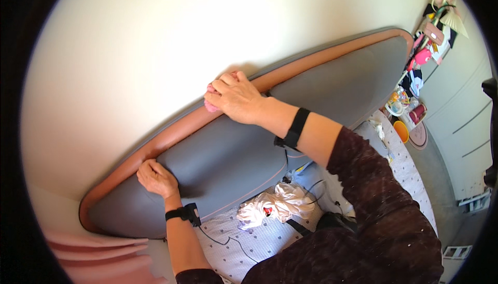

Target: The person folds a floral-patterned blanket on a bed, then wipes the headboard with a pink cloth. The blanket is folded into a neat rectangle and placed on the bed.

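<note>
A padded headboard with grey panels (229,159) and a brown leather-like border (183,126) leans along the white wall. My right hand (239,99) grips a pink cloth (211,104), pressed to the border near its middle. Most of the cloth is hidden under the palm and fingers. Lower left, my left hand (157,179) rests with curled fingers against the border and the grey padding; nothing shows in it. Both wrists wear black straps, and a thin cable runs from the left one.
Below the headboard is a bed with a patterned sheet (221,225). On it lie a crumpled pale satin fabric (278,206) and a grey pillow (327,185). Pink curtain (105,260) hangs lower left. At right are an orange bin (400,131) and a rack with bags (433,33).
</note>
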`<state>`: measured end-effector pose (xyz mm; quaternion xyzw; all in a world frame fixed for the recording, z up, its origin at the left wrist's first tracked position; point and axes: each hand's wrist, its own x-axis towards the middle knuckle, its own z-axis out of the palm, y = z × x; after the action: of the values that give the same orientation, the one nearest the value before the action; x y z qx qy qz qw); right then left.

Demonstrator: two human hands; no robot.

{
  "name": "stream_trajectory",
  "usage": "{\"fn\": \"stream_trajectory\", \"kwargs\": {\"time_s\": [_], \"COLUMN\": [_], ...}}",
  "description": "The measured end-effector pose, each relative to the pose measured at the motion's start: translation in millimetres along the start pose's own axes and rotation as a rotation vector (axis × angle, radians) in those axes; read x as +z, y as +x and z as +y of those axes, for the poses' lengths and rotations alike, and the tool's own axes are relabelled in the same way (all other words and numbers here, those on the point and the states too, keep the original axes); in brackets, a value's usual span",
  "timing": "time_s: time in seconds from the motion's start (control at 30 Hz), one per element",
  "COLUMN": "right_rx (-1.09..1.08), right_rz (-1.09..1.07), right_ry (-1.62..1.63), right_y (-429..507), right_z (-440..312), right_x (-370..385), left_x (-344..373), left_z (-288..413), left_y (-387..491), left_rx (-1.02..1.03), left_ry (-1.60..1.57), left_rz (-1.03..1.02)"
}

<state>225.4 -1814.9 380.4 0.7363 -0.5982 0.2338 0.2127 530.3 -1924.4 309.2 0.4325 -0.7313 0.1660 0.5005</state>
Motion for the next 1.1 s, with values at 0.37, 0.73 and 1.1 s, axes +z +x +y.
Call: {"fn": "stream_trajectory", "kwargs": {"time_s": [0.37,0.73,1.1], "right_rx": [0.516,0.21,0.908], "right_rz": [-0.105,0.181,0.054], "right_ry": [-0.19,-0.169,-0.435], "right_y": [-113.5,-85.4,-151.6], "right_z": [164.1,96.7,218.9], "right_x": [-82.0,-29.9,-104.0], "left_x": [0.7,1.3,1.1], "left_z": [-3.3,-8.8,-11.8], "left_y": [-1.6,-3.1,-3.3], "left_rx": [0.015,-0.019,0.011], "left_ry": [0.016,0.005,0.059], "left_rz": [-0.015,-0.064,-0.051]}}
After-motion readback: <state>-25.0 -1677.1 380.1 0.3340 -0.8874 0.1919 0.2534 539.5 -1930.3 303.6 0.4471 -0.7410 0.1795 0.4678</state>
